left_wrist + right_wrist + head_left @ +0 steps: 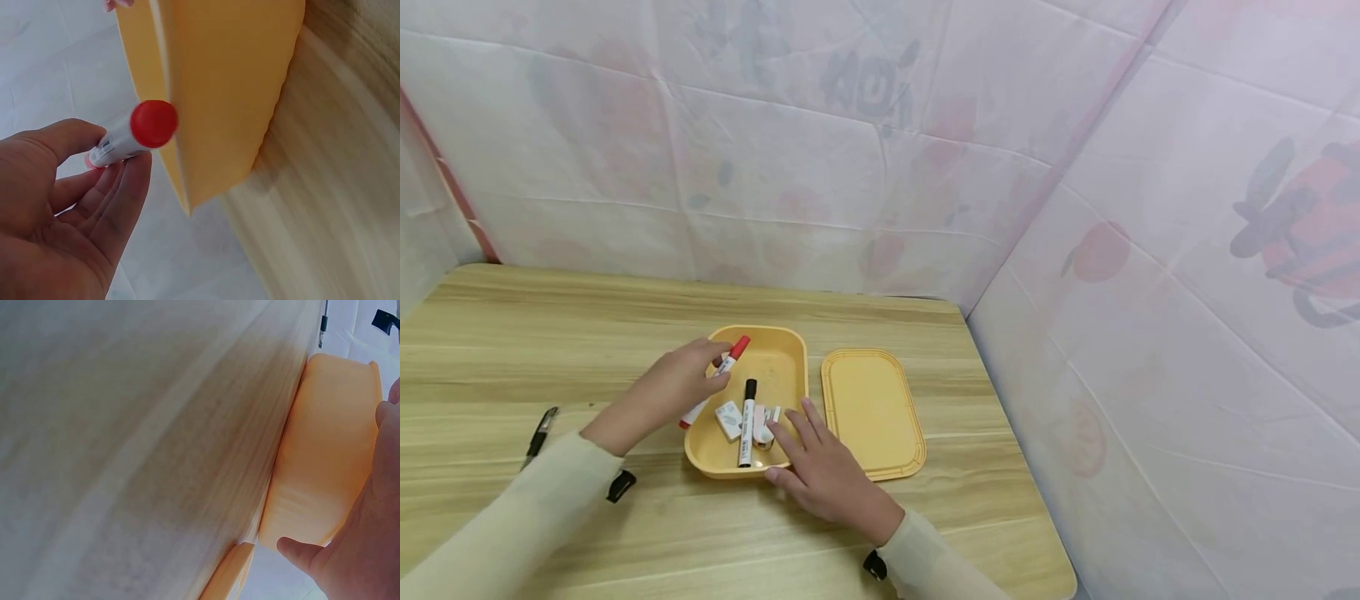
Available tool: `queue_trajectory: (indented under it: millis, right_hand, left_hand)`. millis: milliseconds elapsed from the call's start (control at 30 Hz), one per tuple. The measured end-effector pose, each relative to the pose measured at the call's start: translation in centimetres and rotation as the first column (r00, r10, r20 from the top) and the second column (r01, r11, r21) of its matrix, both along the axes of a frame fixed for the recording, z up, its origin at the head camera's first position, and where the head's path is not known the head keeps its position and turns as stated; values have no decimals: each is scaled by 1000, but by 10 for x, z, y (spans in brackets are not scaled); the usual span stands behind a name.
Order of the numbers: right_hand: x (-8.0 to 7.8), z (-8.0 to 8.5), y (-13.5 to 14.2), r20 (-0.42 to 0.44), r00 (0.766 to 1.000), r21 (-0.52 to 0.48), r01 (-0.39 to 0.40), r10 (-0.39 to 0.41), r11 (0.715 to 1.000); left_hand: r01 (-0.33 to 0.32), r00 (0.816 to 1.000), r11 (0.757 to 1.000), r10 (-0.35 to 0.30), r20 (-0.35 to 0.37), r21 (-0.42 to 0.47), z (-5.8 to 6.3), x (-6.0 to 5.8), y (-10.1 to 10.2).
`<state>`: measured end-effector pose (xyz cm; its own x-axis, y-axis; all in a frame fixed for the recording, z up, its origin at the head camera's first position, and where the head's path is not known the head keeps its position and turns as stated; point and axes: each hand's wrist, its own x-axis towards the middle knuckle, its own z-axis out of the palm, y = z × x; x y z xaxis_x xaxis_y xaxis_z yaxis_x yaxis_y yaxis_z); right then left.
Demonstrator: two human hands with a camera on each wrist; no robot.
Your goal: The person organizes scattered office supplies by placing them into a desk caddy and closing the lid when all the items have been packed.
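A red-capped whiteboard marker (740, 347) is pinched between the thumb and fingers of my left hand (677, 390). It slants across the left rim of a yellow plastic box (800, 367); in the left wrist view its red end (154, 124) overlaps the rim. Inside the box lie a black-capped marker (747, 425), a small white packet (727, 419) and a pink and white item (763, 429), partly hidden by the marker. My right hand (831, 479) rests at the box's near right corner, fingers spread over the rim and thumb (299, 553) at its outer wall.
A flat yellow lid (872, 408) lies on the wooden table (625, 325), right of the box. To the left is a black pen (540, 433), partly behind the left sleeve. Pale printed fabric walls (850, 167) stand behind the table and along its right side.
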<state>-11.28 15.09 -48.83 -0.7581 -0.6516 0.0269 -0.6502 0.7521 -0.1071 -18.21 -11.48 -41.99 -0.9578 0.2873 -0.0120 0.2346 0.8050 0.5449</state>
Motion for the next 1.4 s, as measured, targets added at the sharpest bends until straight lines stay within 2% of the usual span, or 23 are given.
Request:
queue_trajectory:
  millis: [267,467,533,667,800,967,1133,1400]
  right_hand:
    - [0,-2,1,-12,1000,-12,3,-3,1000]
    - [0,-1,2,-20,1000,-15,2,-2,1000]
    - [0,-1,2,-23,1000,-16,0,0,1000]
    - [-1,-2,2,-31,1000,-17,-3,3,1000]
    - [-1,-4,2,-35,999,-15,-5,5,1000]
    - [-1,-4,2,-40,999,-21,-12,11,1000]
    - [-1,-3,2,-43,999,-20,-16,15,1000]
    - [-2,-4,2,-51,999,-13,-21,20,1000]
  left_hand:
    - [23,1000,999,-23,-21,30,-7,-6,8]
    - [-1,996,997,-6,87,75,-12,-8,17]
    - [-17,994,998,9,110,64,-13,-8,20]
    - [-29,994,999,26,110,20,-18,-7,27]
    - [-24,990,1000,23,137,5,-25,-6,31]
    - [-6,991,1000,9,133,-24,-33,-4,36]
    - [12,992,999,-7,124,-40,-33,1,38]
    - [-5,992,997,15,124,-75,-39,4,42]
